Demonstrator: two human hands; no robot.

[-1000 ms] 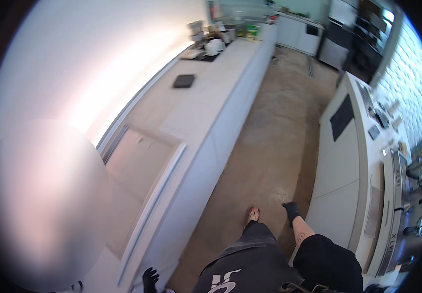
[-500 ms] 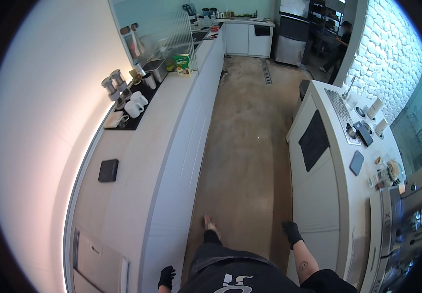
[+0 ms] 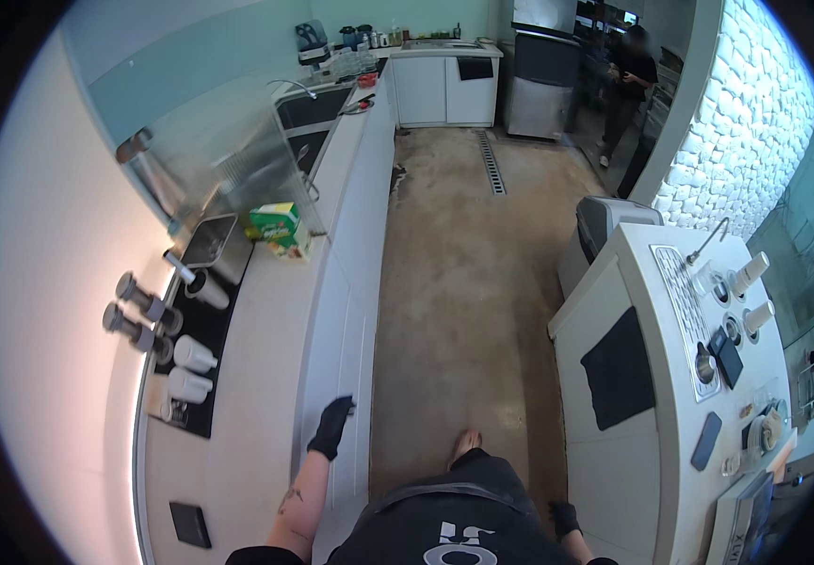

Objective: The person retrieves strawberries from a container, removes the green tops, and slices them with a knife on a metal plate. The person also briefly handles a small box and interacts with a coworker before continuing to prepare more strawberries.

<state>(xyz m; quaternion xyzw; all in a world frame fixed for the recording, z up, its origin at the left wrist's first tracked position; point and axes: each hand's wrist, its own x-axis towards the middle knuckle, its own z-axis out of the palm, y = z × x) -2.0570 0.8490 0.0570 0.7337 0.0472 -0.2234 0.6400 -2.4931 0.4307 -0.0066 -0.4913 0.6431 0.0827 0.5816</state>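
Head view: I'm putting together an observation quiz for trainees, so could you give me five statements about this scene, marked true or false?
1. The left hand and the right hand are both gloved in black. True.
2. The left hand is holding the green box. False: the box is on the left counter, farther ahead than that hand.
3. Two white mugs are on a black mat. True.
4. The cloth on the right cabinet is bright red. False: it is black.
5. A drain grate runs along the floor. True.
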